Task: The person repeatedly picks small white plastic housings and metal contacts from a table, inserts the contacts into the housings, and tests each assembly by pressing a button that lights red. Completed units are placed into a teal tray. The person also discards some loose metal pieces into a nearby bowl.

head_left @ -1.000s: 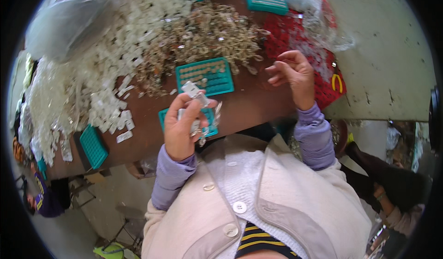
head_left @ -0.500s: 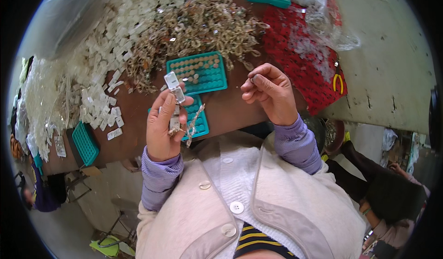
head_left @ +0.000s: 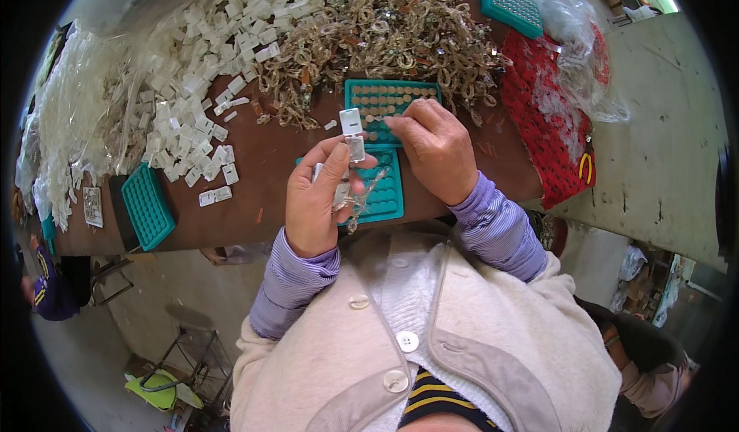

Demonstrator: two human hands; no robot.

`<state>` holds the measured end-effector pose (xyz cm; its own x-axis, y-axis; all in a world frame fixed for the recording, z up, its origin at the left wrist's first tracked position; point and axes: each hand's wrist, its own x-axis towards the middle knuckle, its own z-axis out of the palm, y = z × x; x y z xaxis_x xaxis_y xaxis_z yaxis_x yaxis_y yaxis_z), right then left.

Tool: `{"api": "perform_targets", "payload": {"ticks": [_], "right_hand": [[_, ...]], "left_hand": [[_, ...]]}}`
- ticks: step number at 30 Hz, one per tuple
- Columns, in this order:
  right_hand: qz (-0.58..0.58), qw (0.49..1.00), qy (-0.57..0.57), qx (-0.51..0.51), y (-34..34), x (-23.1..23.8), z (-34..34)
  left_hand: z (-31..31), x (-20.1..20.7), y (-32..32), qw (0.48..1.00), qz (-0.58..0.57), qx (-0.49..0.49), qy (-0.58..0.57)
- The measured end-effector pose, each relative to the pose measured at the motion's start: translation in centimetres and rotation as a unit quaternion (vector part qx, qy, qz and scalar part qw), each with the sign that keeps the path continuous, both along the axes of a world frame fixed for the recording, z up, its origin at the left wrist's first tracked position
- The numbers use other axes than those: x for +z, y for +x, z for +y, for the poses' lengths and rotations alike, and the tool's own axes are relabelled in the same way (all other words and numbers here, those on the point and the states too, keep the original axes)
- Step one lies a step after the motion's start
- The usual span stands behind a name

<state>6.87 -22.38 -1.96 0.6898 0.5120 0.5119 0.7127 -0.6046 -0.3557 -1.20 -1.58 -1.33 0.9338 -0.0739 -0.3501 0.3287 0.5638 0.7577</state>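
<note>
My left hand (head_left: 319, 197) is closed on a small white plastic case (head_left: 356, 148) whose lid stands open. More white pieces and a thin clear wire strand (head_left: 359, 212) show between and below its fingers. My right hand (head_left: 439, 151) has its thumb and fingertips pinched together at the teal tray (head_left: 394, 84) of small round discs (head_left: 389, 91); whatever is between the fingertips is too small to make out. Nearer me, partly behind the left hand, lies a second teal tray (head_left: 390, 193) with round hollows.
A pile of white plastic cases (head_left: 192, 93) covers the back left. Tangled wire strands (head_left: 400, 35) are heaped behind the trays. Another teal tray (head_left: 146, 209) is at the left edge, and a filled one (head_left: 512, 8) at the back right. Yellow-handled pliers (head_left: 585, 169) lie on red cloth (head_left: 535, 93).
My right hand has gone from holding a small dark round piece up in the air to pinching at the disc tray. The left hand still holds the case; the whole view has shifted.
</note>
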Motion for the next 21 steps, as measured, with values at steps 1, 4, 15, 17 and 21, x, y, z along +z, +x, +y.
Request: {"api": "perform_targets", "payload": {"ticks": [1, 4, 15, 17, 21], "right_hand": [[0.000, 1.000, 0.001, -0.007, 0.0, 0.0, 0.1], [0.014, 0.999, 0.040, -0.016, -0.4, 0.4, 0.2], [-0.001, 0.970, 0.242, 0.004, -4.6, 2.2, -0.8], [-0.016, 0.968, 0.248, -0.015, -4.9, 2.1, -1.0], [-0.020, 0.967, 0.256, -0.010, -5.7, 2.1, -1.6]], "left_hand": [[0.1, 0.0, 0.0, 1.000, -0.002, -0.001, 0.006], [-0.2, 0.0, -0.1, 1.000, -0.015, 0.008, 0.014], [-4.3, 0.6, -1.2, 0.987, -0.059, -0.004, 0.147], [-5.0, 0.7, -1.2, 0.988, -0.066, -0.003, 0.142], [-5.7, 0.7, -1.2, 0.991, -0.074, -0.001, 0.113]]}}
